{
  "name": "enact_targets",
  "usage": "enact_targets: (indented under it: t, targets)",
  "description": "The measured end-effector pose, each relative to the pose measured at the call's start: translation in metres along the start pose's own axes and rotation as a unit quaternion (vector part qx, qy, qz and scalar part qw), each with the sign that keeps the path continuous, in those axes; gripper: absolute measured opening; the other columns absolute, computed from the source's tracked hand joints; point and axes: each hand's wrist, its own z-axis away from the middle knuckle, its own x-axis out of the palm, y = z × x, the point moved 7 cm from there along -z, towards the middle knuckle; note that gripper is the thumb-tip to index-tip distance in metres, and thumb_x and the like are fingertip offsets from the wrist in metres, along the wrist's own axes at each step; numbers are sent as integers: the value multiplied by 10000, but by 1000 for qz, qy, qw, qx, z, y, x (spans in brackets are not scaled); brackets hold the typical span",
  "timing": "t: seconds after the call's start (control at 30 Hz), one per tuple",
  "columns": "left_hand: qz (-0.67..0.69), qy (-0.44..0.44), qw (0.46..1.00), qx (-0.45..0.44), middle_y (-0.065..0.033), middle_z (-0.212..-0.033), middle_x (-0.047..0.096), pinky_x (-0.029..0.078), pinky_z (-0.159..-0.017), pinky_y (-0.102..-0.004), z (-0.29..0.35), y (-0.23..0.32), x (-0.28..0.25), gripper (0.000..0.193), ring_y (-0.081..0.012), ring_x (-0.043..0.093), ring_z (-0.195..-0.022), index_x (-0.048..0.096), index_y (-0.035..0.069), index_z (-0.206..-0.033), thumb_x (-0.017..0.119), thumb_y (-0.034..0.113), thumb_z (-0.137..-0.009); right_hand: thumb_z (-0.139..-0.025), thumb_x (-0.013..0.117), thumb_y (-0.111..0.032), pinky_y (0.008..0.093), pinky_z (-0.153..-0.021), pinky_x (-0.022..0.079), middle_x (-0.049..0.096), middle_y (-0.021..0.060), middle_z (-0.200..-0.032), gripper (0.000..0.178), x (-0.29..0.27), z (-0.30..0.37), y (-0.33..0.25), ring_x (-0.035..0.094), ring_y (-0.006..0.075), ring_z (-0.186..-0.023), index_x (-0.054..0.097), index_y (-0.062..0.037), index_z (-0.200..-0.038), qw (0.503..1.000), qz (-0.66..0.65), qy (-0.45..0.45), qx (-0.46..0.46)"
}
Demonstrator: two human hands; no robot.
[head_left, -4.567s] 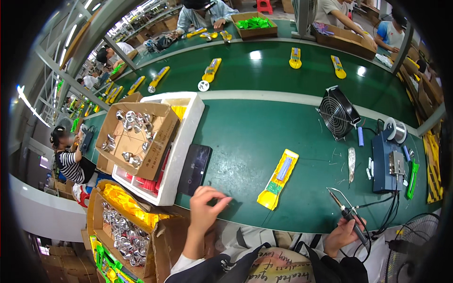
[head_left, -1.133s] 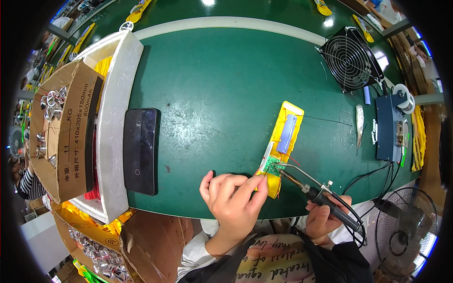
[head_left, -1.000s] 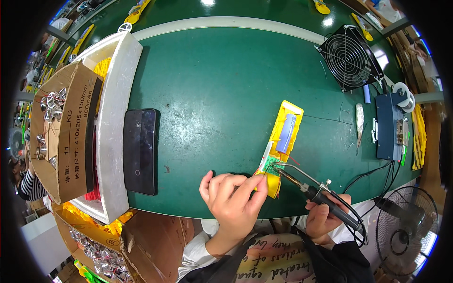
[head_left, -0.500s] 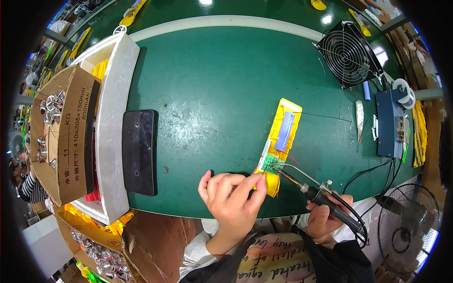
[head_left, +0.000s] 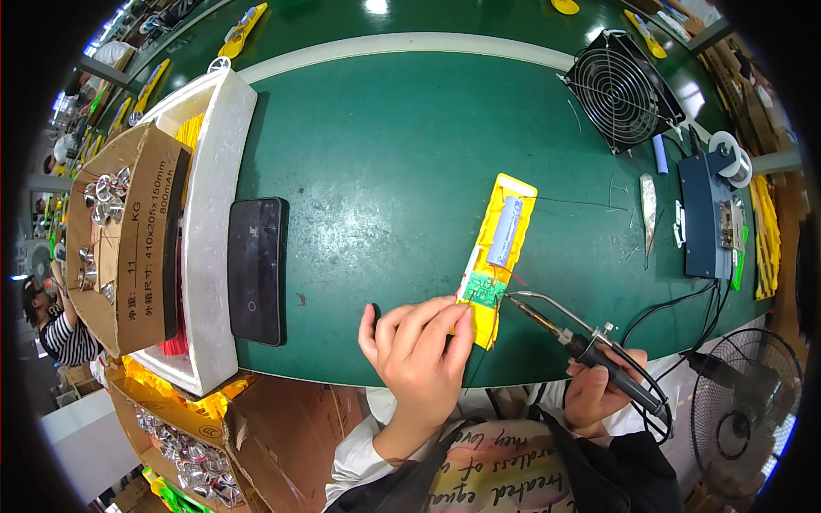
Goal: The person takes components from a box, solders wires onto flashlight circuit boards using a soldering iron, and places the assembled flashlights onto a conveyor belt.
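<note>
A yellow plastic housing (head_left: pixel 486 327) lies on the green bench, holding a blue cylindrical battery (head_left: pixel 506 231) and a small green circuit board (head_left: pixel 484 289). Thin red and dark wires come off it. My left hand (head_left: pixel 423 350) has thumb and forefinger pinched at the housing's left edge, beside the board; whatever is between the fingertips is too small to make out. In my right hand (head_left: pixel 594 395) is a soldering iron (head_left: pixel 590 352) with a curved metal feed tube clamped alongside. Its tip sits just right of the board, seemingly apart from it.
A black phone (head_left: pixel 258 272) lies left, beside a white foam box (head_left: pixel 221 214) and a cardboard carton (head_left: pixel 141 256) of round metal parts. At right stand a framed black fan (head_left: pixel 624 92), a blue soldering unit (head_left: pixel 708 222) with a solder spool (head_left: pixel 731 158), loose cables and a wire-guard fan (head_left: pixel 740 419).
The soldering iron's tip has drawn back right from the board, uncovering more of it. My left fingers have moved slightly left and up, staying at the housing's edge.
</note>
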Motion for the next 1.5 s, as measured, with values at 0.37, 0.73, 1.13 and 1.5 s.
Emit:
enact_targets:
  t: [0.37, 0.73, 1.13, 1.5]
  targets:
    - [108, -33, 990, -81, -95, -869, 595, 415, -670, -323, -5, -9, -16, 143, -235, 538, -765, 590, 30, -847, 613, 80, -715, -790, 538, -170, 220, -456, 431, 508, 149, -708, 280, -24, -1, 2, 504, 138, -487, 359, 9, -910, 999, 13, 27, -23]
    - [82, -261, 958, -86, -107, -678, 604, 410, -617, -317, -22, -16, -4, 153, -247, 523, -659, 601, 11, -853, 548, 137, -785, -802, 516, -164, 191, -445, 381, 501, 92, -677, 212, -53, -3, 7, 468, 109, -495, 403, -7, -887, 993, 43, 112, -6]
    - [256, 3, 961, -101, -54, -719, 576, 385, -774, -312, 3, -30, -18, 95, -167, 515, -729, 594, 13, -778, 634, 4, -692, -789, 513, -96, 193, -460, 435, 500, 110, -737, 173, -60, -8, 13, 514, 109, -501, 406, 14, -869, 993, 41, 113, 2]
    - [114, 39, 993, 18, 10, -669, 560, 306, -888, -430, 15, -6, -15, 151, -197, 507, -769, 621, 122, -728, 668, 42, -609, -798, 498, -103, 181, -453, 378, 509, 88, -641, 155, -54, -7, 14, 461, 94, -481, 406, -5, -875, 988, 93, 120, 1]
